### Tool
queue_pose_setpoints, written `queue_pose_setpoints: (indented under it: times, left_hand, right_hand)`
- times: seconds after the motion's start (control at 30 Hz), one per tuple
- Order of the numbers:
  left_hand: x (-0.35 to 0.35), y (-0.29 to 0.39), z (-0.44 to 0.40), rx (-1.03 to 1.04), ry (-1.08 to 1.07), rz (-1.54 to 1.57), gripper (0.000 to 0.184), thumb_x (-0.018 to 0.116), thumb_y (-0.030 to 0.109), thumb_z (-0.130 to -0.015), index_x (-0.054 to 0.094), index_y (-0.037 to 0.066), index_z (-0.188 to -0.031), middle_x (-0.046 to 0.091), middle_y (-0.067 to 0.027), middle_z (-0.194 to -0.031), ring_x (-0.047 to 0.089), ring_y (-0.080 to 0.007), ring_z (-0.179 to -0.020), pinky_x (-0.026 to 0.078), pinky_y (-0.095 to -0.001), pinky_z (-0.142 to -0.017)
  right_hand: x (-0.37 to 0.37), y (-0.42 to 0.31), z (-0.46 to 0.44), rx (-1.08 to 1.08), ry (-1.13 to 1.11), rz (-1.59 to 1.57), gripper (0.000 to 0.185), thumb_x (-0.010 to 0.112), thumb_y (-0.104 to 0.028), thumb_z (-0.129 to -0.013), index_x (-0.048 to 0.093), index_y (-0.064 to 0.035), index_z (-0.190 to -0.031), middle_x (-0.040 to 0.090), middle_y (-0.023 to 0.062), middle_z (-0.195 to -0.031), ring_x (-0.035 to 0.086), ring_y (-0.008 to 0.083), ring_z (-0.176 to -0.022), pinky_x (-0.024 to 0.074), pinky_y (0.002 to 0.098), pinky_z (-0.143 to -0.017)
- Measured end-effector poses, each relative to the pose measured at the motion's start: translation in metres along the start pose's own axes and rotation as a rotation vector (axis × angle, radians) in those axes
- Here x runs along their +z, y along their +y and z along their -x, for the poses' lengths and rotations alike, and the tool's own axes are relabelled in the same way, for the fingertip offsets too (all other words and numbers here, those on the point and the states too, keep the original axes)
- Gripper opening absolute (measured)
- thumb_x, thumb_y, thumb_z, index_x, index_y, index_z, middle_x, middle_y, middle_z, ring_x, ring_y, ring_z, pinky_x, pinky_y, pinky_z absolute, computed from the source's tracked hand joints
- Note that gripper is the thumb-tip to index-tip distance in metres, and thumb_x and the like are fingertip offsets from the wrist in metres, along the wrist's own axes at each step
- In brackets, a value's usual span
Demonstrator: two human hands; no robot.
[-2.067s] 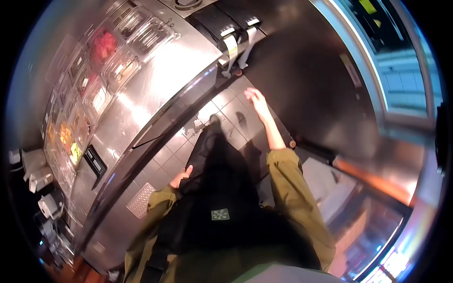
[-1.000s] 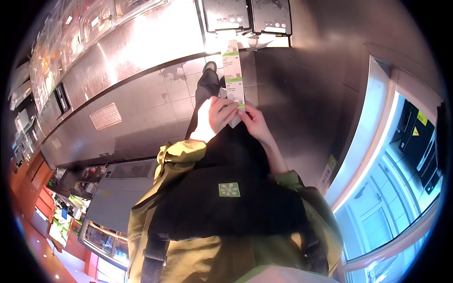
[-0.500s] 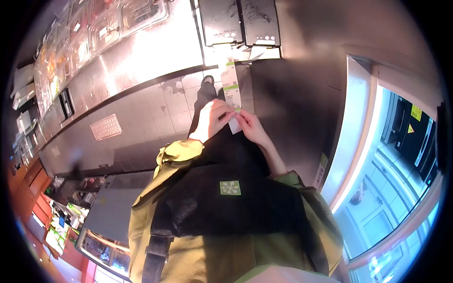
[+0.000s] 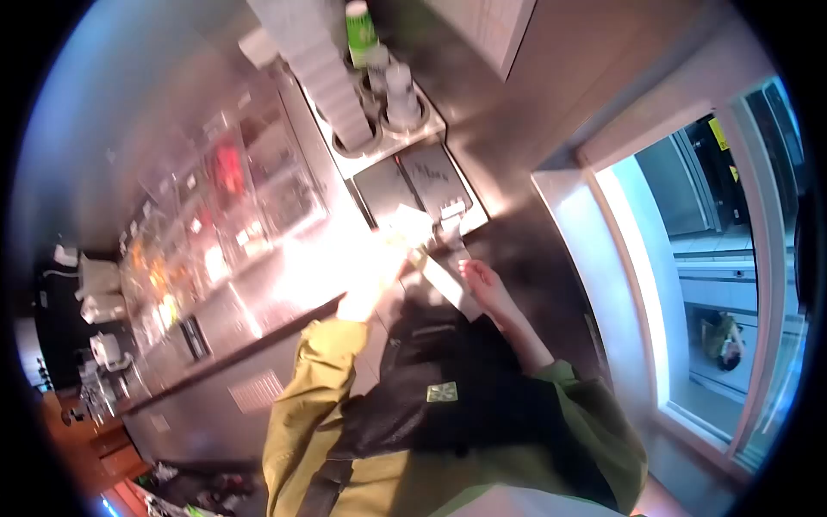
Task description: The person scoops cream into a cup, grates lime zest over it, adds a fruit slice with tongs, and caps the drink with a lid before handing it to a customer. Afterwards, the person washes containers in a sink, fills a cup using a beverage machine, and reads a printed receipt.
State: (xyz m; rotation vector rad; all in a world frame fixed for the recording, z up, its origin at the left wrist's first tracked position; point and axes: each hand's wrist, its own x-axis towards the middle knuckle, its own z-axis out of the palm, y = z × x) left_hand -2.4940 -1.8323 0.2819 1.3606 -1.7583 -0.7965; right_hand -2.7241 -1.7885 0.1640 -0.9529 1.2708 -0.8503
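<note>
A long white label strip with a green mark near its upper end slants down from the printers towards my apron. My left hand reaches to the strip's upper end and appears closed on it, though glare washes out the fingers. Just right of the strip is my right hand, its fingers loosely bent and nothing visible in them. Beyond the hands, two black label printers sit side by side in the counter, with pale paper at their front edge.
Stacked cups and a green container stand in a holder behind the printers. Clear lidded containers cover the counter at left. A bright-framed glass opening is at right, with a person visible beyond it.
My view has swung towards the counter. Both hands have moved up towards the printers and apart from each other. My right hand has come off the strip, which now slants to the right.
</note>
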Motion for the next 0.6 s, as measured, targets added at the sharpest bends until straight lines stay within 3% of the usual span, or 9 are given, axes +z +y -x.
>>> queue_pose_setpoints:
  times: [0.03,0.1,0.17,0.27,0.4,0.43,0.5,0.57,0.6]
  left_hand:
    - [-0.003,0.017,-0.009,0.174,-0.105,-0.112,0.023,0.063,0.011,-0.077,0.06,0.006,-0.099,0.06,-0.0088,-0.094,0.059,-0.0223,-0.086,0.049,-0.03,-0.071]
    - [-0.009,0.041,-0.027,0.604,-0.23,-0.423,0.027,0.065,0.004,-0.072,0.06,0.006,-0.098,0.058,-0.01,-0.098,0.059,-0.0254,-0.088,0.05,-0.031,-0.071]
    - [-0.007,0.048,-0.043,0.742,-0.175,-0.346,0.028,0.063,0.003,-0.07,0.059,0.006,-0.097,0.06,-0.0091,-0.096,0.061,-0.0244,-0.087,0.051,-0.0314,-0.07]
    - [-0.008,0.043,-0.069,0.932,-0.21,-0.365,0.03,0.064,0.005,-0.069,0.059,0.005,-0.098,0.06,-0.0095,-0.096,0.061,-0.0235,-0.086,0.053,-0.0319,-0.07]
    - [-0.009,0.057,-0.095,1.103,-0.348,-0.373,0.028,0.06,0.008,-0.071,0.058,0.004,-0.098,0.059,-0.0081,-0.097,0.061,-0.0223,-0.086,0.053,-0.0299,-0.072]
    - [-0.011,0.063,-0.104,1.181,-0.39,-0.389,0.031,0.062,0.011,-0.07,0.057,0.004,-0.1,0.058,-0.0074,-0.098,0.061,-0.0206,-0.082,0.053,-0.0288,-0.066]
    - [-0.029,0.091,-0.113,1.105,-0.497,-0.528,0.036,0.065,0.015,-0.067,0.057,0.007,-0.102,0.059,-0.0062,-0.1,0.062,-0.0187,-0.077,0.053,-0.0288,-0.059]
    - [-0.072,0.142,-0.162,1.171,-0.327,-0.734,0.042,0.067,0.018,-0.068,0.057,0.016,-0.108,0.06,-0.0057,-0.106,0.063,-0.0174,-0.077,0.054,-0.0281,-0.058]
    - [-0.103,0.136,-0.207,0.967,-0.121,-0.605,0.043,0.067,0.016,-0.067,0.056,0.015,-0.108,0.059,-0.0055,-0.108,0.062,-0.0223,-0.093,0.054,-0.0264,-0.064]
  right_hand:
    - [0.007,-0.045,-0.004,0.066,-0.042,-0.284,0.025,0.05,-0.019,-0.09,0.053,-0.0017,-0.107,0.058,0.0056,-0.096,0.055,0.0124,-0.09,0.0436,0.0245,-0.081]
    - [0.014,-0.082,-0.016,-0.093,-0.028,-0.421,0.019,0.051,-0.015,-0.089,0.057,-0.0015,-0.101,0.059,0.0071,-0.093,0.056,0.0123,-0.089,0.0431,0.0244,-0.078]
    - [0.013,-0.106,-0.023,-0.229,-0.006,-0.496,0.008,0.052,-0.008,-0.088,0.055,-0.0018,-0.092,0.059,0.0044,-0.087,0.056,0.0104,-0.081,0.0436,0.0219,-0.074]
    - [0.003,-0.132,-0.021,-0.257,-0.023,-0.598,0.011,0.052,-0.009,-0.088,0.054,-0.0022,-0.096,0.059,0.0044,-0.088,0.057,0.0104,-0.083,0.044,0.0238,-0.076]
    - [0.004,-0.128,-0.029,-0.341,0.084,-0.56,0.009,0.052,-0.007,-0.087,0.054,-0.0014,-0.094,0.06,0.004,-0.087,0.056,0.01,-0.08,0.0437,0.0233,-0.074]
    - [0.003,-0.127,-0.028,-0.379,0.107,-0.539,0.008,0.052,-0.006,-0.087,0.054,-0.0013,-0.094,0.059,0.0037,-0.087,0.056,0.0098,-0.079,0.0435,0.0228,-0.073]
    - [0.0,-0.128,-0.03,-0.375,0.14,-0.718,0.008,0.051,-0.003,-0.087,0.054,0.0,-0.093,0.059,0.0043,-0.085,0.055,0.0093,-0.078,0.043,0.0218,-0.071]
    - [-0.008,-0.124,-0.034,-0.415,0.184,-0.744,0.009,0.05,-0.003,-0.087,0.053,0.0001,-0.095,0.059,0.005,-0.086,0.055,0.0089,-0.078,0.0428,0.0214,-0.07]
    - [-0.012,-0.124,-0.033,-0.433,0.173,-0.731,0.01,0.049,-0.004,-0.088,0.052,0.0012,-0.096,0.06,0.0106,-0.095,0.058,0.0168,-0.089,0.0451,0.0272,-0.082]
